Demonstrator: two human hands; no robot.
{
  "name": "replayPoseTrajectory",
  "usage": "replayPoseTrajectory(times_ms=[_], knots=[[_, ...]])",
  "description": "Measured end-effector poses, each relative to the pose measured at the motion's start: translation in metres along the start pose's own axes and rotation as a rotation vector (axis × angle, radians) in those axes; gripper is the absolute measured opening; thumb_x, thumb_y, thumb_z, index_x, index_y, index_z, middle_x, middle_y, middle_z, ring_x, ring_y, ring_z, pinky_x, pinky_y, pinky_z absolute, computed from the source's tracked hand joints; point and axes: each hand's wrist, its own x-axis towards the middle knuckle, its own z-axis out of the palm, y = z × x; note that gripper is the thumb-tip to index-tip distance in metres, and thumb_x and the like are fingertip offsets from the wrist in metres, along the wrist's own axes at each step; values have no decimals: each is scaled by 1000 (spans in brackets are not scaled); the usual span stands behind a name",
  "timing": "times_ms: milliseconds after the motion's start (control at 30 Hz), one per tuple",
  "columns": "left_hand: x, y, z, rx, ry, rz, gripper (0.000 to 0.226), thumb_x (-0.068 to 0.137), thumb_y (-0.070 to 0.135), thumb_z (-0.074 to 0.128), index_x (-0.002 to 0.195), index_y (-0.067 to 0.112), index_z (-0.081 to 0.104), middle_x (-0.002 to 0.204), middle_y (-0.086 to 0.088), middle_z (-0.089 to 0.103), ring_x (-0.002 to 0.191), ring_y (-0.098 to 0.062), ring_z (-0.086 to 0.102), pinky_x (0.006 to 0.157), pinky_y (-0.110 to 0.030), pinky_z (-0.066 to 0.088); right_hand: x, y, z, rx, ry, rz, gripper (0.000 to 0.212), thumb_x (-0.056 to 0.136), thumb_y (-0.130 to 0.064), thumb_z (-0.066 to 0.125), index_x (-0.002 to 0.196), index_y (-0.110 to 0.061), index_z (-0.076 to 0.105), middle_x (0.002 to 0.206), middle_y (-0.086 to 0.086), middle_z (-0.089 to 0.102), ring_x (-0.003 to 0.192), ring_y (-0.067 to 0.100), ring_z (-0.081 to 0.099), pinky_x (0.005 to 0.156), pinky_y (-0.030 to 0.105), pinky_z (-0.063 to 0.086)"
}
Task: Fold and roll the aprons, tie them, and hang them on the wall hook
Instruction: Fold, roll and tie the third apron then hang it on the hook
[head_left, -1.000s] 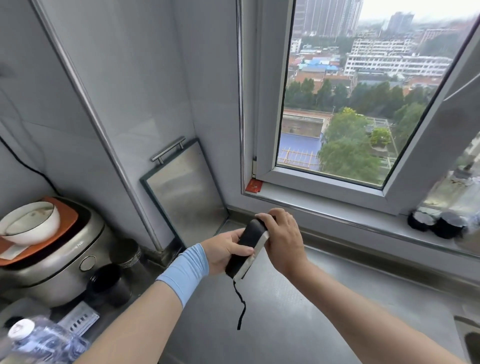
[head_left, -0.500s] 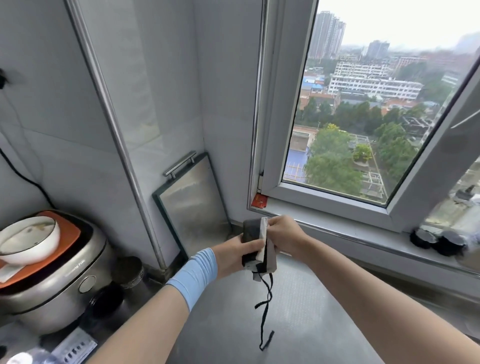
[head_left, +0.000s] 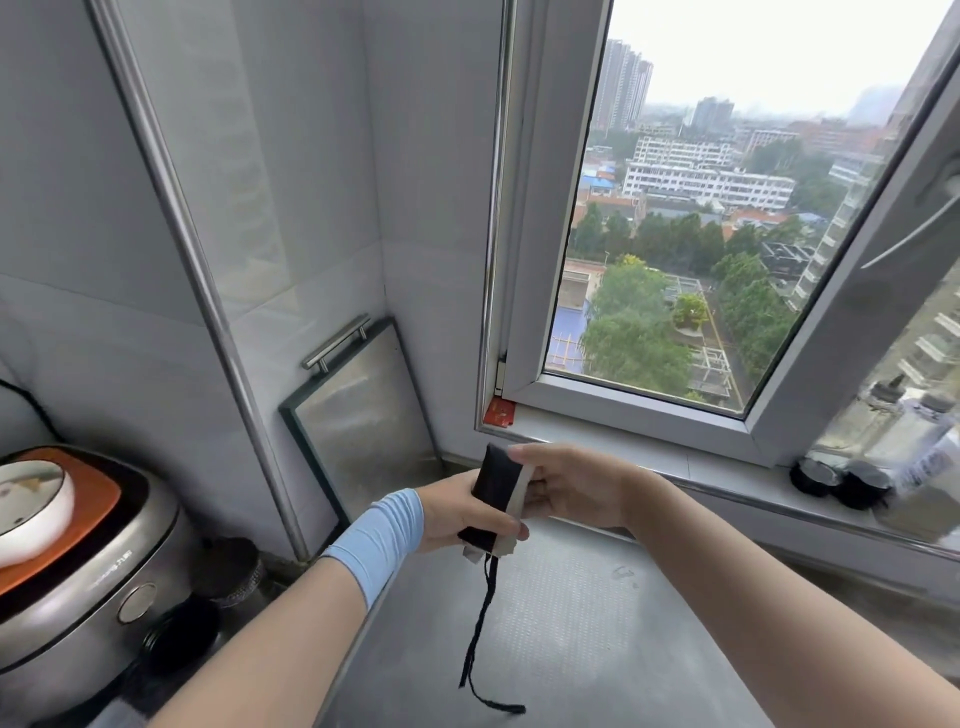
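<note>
A small black rolled apron (head_left: 496, 486) with a pale edge is held upright above the steel counter (head_left: 561, 613). My left hand (head_left: 457, 514), with a light blue wrist sleeve, grips the roll from the left and below. On the roll's right side, my right hand (head_left: 566, 486) holds it with the fingers lying over its top and pale edge. A thin black apron string (head_left: 480, 629) hangs from the bottom of the roll, its end near the counter surface. No wall hook is in view.
A rice cooker (head_left: 88, 587) with a white bowl (head_left: 31, 504) on its orange lid stands at the left. A steel board with a handle (head_left: 363, 415) leans in the corner. Dark jars (head_left: 836, 480) sit on the window sill at the right. The window is open.
The view has tilted up toward the window. Both hands have turned the roll more upright, and the string hangs longer below it.
</note>
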Motion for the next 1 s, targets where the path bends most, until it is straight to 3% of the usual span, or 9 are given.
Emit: replayPoseTrajectory(times_ms=[100, 233, 367, 500, 633, 700, 767, 900, 1000], knots=[[5, 8, 7, -8, 43, 37, 58, 70, 14, 82, 122, 10, 56, 105, -19, 56, 96, -33, 53, 80, -52, 39, 8, 0, 8, -94, 323, -90, 32, 87, -20, 74, 112, 0, 66, 99, 17, 75, 88, 30, 73, 83, 44, 59], [12, 8, 10, -5, 138, 86, 59, 70, 18, 80, 122, 21, 54, 105, -31, 58, 93, -34, 57, 81, -54, 44, 5, -3, 1, -47, 451, -174, 25, 85, -13, 76, 104, 1, 68, 89, 15, 76, 80, 30, 73, 79, 46, 60], [15, 8, 6, 28, 263, 112, 65, 65, 20, 85, 122, 24, 54, 108, -18, 68, 101, -36, 67, 92, -62, 48, 8, 8, 6, 70, 435, -208, 22, 91, -24, 69, 103, -5, 68, 90, 13, 74, 79, 27, 71, 75, 44, 58], [10, 16, 1, -91, 342, 138, 49, 77, 8, 79, 119, 9, 56, 104, -12, 71, 93, -28, 69, 67, -36, 59, 10, 24, 9, 285, 194, -102, 33, 86, -22, 46, 105, -4, 66, 77, 10, 55, 70, 25, 54, 72, 37, 48], [4, 20, -6, -39, 387, 126, 26, 83, 15, 75, 103, 10, 60, 88, -9, 66, 71, -16, 63, 54, -24, 48, 7, 35, 11, 23, 96, -53, 15, 88, -14, 59, 98, -11, 70, 81, 5, 58, 68, 20, 52, 60, 28, 42], [3, 16, -11, -24, 426, 112, 38, 81, 17, 76, 112, 9, 56, 87, -6, 67, 66, -13, 63, 50, -23, 46, 6, 34, 9, -147, 175, -50, 11, 93, -15, 62, 95, -11, 72, 79, 2, 60, 59, 14, 45, 55, 24, 32], [2, 12, -14, -3, 482, 71, 58, 78, 25, 80, 124, 12, 47, 98, -5, 66, 72, -13, 65, 49, -20, 48, 4, 33, 4, -331, 242, -32, 12, 93, -21, 65, 95, -14, 75, 78, 2, 62, 55, 11, 40, 51, 22, 29], [-4, 10, -22, 52, 530, 53, 57, 80, 33, 76, 127, 17, 47, 108, -3, 65, 90, -17, 66, 57, -21, 53, -2, 31, -8, -666, 327, -55, 20, 94, -37, 65, 96, -22, 78, 68, -7, 56, 48, 2, 39, 45, 15, 31], [-9, 9, -26, 49, 466, 42, 71, 70, 42, 82, 128, 18, 50, 114, -9, 68, 99, -26, 68, 60, -29, 54, -6, 31, -18, -800, 294, -109, 19, 94, -39, 63, 92, -27, 77, 73, -1, 66, 59, 9, 50, 56, 22, 41]])
